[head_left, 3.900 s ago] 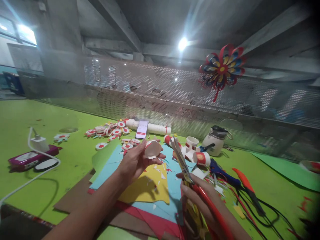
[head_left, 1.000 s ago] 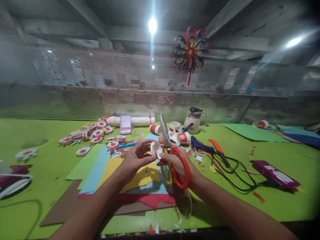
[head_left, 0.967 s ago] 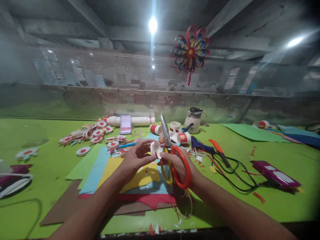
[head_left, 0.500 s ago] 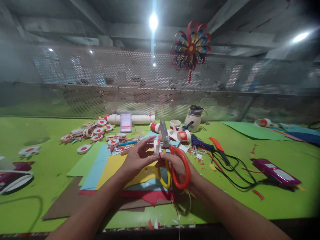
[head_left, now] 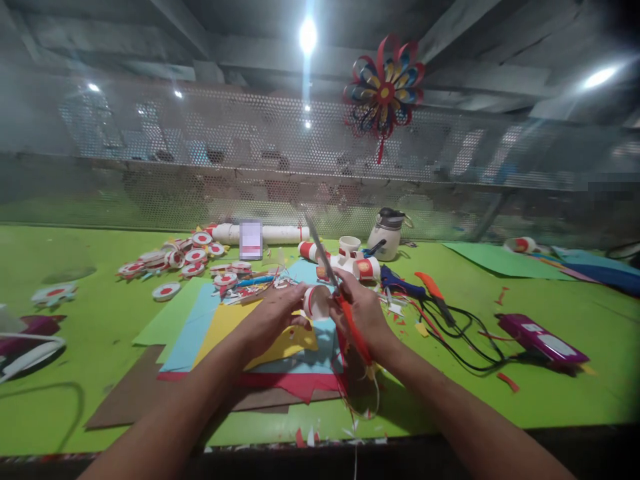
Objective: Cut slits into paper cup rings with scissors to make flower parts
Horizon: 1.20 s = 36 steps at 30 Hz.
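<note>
Paper cup (head_left: 317,301), white with red band, gripped in left hand (head_left: 273,316) above coloured paper sheets (head_left: 215,325) on green table (head_left: 100,313); right hand (head_left: 363,308) grasps red-handled scissors (head_left: 340,300), blades beside cup.

Dim overall. A ceiling lamp (head_left: 307,35) at 12 o'clock flares with a vertical streak; another lamp (head_left: 599,77) glares at 2 o'clock. Edges bow and darken; the mesh fence (head_left: 200,147) looks hazy.

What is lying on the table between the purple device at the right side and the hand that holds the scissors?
In the head view, black cables loop there on the green table, beside the purple device and right hand, with a red paper scrap.
</note>
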Available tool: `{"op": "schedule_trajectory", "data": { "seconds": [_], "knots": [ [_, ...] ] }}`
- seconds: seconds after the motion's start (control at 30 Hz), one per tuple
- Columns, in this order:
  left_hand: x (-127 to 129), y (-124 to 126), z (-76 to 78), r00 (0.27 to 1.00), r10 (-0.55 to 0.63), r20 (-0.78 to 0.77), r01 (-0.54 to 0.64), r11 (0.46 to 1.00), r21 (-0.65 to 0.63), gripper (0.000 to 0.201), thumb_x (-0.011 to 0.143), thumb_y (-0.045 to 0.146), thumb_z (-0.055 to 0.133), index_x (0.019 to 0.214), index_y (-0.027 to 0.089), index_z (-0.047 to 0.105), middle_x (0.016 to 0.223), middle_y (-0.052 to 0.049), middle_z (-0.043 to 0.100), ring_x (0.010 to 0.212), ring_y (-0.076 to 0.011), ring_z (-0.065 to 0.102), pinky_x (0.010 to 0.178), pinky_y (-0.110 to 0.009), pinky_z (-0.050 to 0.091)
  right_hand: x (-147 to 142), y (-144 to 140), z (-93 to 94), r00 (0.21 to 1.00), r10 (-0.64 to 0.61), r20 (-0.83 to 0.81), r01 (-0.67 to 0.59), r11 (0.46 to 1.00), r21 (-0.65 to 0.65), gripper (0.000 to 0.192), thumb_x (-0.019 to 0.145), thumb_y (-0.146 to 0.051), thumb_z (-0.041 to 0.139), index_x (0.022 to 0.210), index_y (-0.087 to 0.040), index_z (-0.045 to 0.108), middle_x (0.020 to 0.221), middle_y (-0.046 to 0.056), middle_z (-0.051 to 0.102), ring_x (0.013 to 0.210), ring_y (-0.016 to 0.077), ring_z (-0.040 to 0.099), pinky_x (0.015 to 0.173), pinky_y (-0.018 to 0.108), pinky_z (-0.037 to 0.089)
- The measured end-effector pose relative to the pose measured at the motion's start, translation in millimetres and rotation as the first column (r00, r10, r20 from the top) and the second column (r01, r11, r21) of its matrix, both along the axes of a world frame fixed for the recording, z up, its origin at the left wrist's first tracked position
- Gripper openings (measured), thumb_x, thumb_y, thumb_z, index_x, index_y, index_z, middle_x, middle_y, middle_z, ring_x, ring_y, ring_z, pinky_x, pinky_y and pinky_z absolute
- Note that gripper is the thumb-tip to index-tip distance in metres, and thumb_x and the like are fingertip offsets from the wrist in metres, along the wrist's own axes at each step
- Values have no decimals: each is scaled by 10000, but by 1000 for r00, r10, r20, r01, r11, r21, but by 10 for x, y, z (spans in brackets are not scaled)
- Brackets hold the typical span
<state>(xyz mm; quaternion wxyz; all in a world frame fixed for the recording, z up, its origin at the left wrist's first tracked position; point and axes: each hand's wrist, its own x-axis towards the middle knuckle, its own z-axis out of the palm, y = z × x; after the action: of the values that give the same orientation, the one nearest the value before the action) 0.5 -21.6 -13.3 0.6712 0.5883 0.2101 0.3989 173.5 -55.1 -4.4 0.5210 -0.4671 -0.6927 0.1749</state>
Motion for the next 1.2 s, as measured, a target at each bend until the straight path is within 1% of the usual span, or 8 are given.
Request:
{"op": "schedule_trajectory", "data": {
  "seconds": [0.17, 0.3, 0.4, 0.53, 0.67, 0.8, 0.97, 1.2],
  "knots": [
    [-10, 20, -25, 995, -96, -14, 95, 993, -70, 320, 831, 415, 503, 927, 157, 668, 868, -93, 644, 761, -188, 593, 628, -300, 466, 27, 4, -4, 985, 59, 162, -74, 993, 87, 586, 705, -53, 547, 1259, -243, 505, 1108, 51, 643, 958, 240, 587, 859, 351, 424],
    [-39, 32, -28, 989, -131, 64, 138, 985, -107, 281, 811, 320, 563, 1036, 173, 648, 991, -105, 630, 831, -191, 589, 674, -297, 461, 41, 20, -8, 984, -4, 177, -19, 991, 131, 496, 731, -104, 573, 1208, -232, 532, 1117, 58, 641, 951, 235, 592, 856, 340, 434],
    [-96, 67, -5, 989, -72, 126, 93, 982, -166, 328, 780, 235, 608, 1106, 202, 626, 1116, -98, 604, 910, -188, 569, 731, -290, 447, 56, 11, 23, 985, -93, 143, 74, 988, 135, 360, 773, -183, 573, 1132, -207, 561, 1031, 71, 658, 877, 229, 603, 812, 338, 451],
    [-211, 142, 49, 975, 80, 205, -50, 988, -147, 323, 773, 211, 609, 1094, 195, 642, 1102, -89, 623, 888, -163, 565, 723, -251, 427, 52, -80, 100, 987, -91, 134, 84, 995, 56, 285, 803, -273, 569, 1069, -169, 575, 829, 65, 667, 680, 206, 622, 652, 315, 491],
    [-308, 213, 83, 950, 138, 279, -121, 990, -75, 376, 792, 222, 581, 1166, 187, 595, 1140, -101, 609, 945, -191, 564, 830, -309, 417, 28, -192, 114, 985, 28, 172, -18, 998, -61, 267, 827, -379, 530, 978, -168, 595, 607, 18, 619, 538, 198, 609, 510, 288, 468],
    [-347, 244, 100, 929, 177, 324, -177, 984, -30, 392, 828, 241, 531, 1216, 185, 548, 1206, -117, 574, 1025, -224, 544, 870, -363, 409, 16, -251, 84, 955, 199, 220, -127, 944, -304, 271, 848, -450, 443, 841, -201, 549, 666, 12, 586, 590, 189, 594, 528, 277, 442],
    [-355, 219, 148, 921, 185, 341, -197, 980, -1, 429, 834, 258, 520, 1261, 221, 503, 1247, -108, 560, 1084, -234, 529, 871, -357, 416, 32, -270, 54, 897, 228, 378, -96, 936, -338, 299, 822, -487, 455, 763, -204, 534, 656, 14, 559, 599, 181, 510, 521, 271, 375],
    [-359, 203, 158, 919, 231, 319, -256, 966, 38, 380, 825, 263, 534, 1200, 208, 567, 1225, -96, 585, 1140, -228, 501, 940, -327, 363, -3, -290, 77, 896, 238, 374, -77, 915, -397, 352, 801, -512, 437, 855, -193, 575, 699, 43, 573, 637, 204, 509, 514, 273, 372]
  ]
}}
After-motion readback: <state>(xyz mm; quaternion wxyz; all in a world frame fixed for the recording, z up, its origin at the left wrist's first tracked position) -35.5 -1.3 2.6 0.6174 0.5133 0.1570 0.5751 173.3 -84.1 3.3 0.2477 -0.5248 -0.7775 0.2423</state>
